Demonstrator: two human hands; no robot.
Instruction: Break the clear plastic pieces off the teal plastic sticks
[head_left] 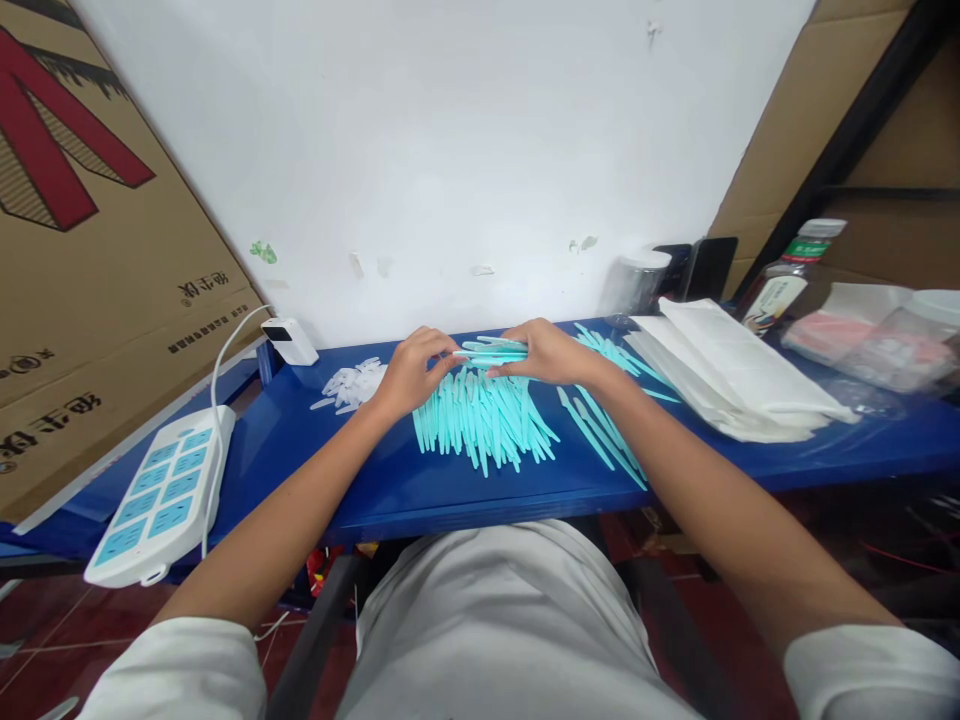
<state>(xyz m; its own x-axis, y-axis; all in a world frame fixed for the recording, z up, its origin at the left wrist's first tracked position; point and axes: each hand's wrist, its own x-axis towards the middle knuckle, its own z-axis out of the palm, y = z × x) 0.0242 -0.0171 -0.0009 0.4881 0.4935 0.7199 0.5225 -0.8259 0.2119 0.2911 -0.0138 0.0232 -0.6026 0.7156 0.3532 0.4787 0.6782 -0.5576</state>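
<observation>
Slim turquoise plastic sticks with tapered handles, which look like eyebrow razors, lie in a wide pile on the blue table, below my hands. My right hand is closed around a small bundle of razors held sideways above the pile. At the left end of that bundle, my left hand pinches the tip of one razor; whether a small cap is also between the fingers, I cannot tell. Small translucent white pieces are heaped just left of my left hand. More razors lie beneath and beside my right forearm.
A white power strip and a small white device with a cable are at left. To the right are white plastic bags, a lidded jar, a bottle and a clear tub. A white wall stands behind.
</observation>
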